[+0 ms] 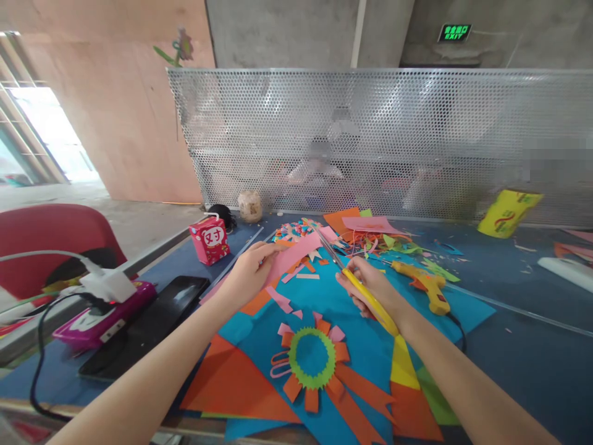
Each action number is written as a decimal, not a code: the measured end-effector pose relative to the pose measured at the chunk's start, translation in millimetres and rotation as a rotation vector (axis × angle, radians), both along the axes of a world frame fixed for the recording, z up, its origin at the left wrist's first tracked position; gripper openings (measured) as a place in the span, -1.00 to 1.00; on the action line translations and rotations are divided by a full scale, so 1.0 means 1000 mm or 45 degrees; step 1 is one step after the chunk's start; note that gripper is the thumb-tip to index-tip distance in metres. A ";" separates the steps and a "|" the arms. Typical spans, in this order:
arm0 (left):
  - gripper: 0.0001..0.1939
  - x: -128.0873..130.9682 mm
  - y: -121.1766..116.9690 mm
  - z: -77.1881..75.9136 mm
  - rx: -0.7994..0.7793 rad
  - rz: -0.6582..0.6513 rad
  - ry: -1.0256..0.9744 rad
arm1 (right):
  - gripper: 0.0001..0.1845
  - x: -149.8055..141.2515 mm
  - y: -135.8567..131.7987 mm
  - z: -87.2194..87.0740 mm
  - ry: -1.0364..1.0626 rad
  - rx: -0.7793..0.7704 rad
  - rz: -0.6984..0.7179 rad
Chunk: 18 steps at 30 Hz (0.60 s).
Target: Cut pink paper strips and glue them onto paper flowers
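Above the paper rosette (311, 358), a left hand (248, 272) pinches a pink strip (296, 252) while the right hand (370, 290) grips yellow scissors (365, 293); blades near fingertips risk a nick.

This looks like a craft workshop in a bare building. The walls (287, 31) are grey concrete, a green exit sign (454, 32) glows up high, and the blue table (532, 358) is covered with paper scraps (370, 238) beside a glue gun (426, 285).
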<state>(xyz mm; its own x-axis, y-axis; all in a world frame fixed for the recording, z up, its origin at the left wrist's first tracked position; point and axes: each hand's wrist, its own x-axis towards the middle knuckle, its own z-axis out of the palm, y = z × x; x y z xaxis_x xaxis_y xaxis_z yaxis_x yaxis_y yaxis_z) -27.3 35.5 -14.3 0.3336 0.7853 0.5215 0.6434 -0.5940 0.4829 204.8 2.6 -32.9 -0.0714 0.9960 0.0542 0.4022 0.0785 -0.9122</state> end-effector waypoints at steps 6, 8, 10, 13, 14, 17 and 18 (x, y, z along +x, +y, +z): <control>-0.65 0.002 -0.002 0.000 -0.015 -0.028 -0.010 | -0.65 -0.002 -0.003 0.004 0.023 0.025 -0.043; -0.66 0.003 -0.001 0.001 -0.033 -0.013 -0.035 | -0.64 -0.003 -0.005 0.005 0.053 -0.005 -0.078; -0.67 0.005 -0.001 0.004 -0.096 0.016 -0.101 | -0.62 -0.005 -0.006 0.007 0.083 -0.025 -0.097; -0.69 0.007 0.000 0.006 -0.271 0.078 -0.326 | -0.59 -0.006 -0.006 0.007 0.110 -0.038 -0.115; -0.69 0.008 0.000 0.005 -0.349 0.090 -0.436 | -0.59 -0.006 -0.005 0.006 0.112 -0.030 -0.121; -0.68 0.009 0.001 0.002 -0.634 0.036 -0.820 | -0.60 -0.005 -0.005 0.004 0.103 0.004 -0.098; -0.68 0.010 0.001 0.000 -0.720 -0.010 -0.943 | -0.61 -0.005 -0.005 0.003 0.098 0.011 -0.076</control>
<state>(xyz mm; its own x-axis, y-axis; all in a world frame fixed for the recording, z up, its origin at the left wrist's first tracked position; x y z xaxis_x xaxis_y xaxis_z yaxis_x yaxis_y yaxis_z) -17.4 36.6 -13.9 0.0748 0.9867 0.1443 0.0527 -0.1484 0.9875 200.0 -2.0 -29.9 -0.0073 0.9978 0.0661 0.3348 0.0648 -0.9401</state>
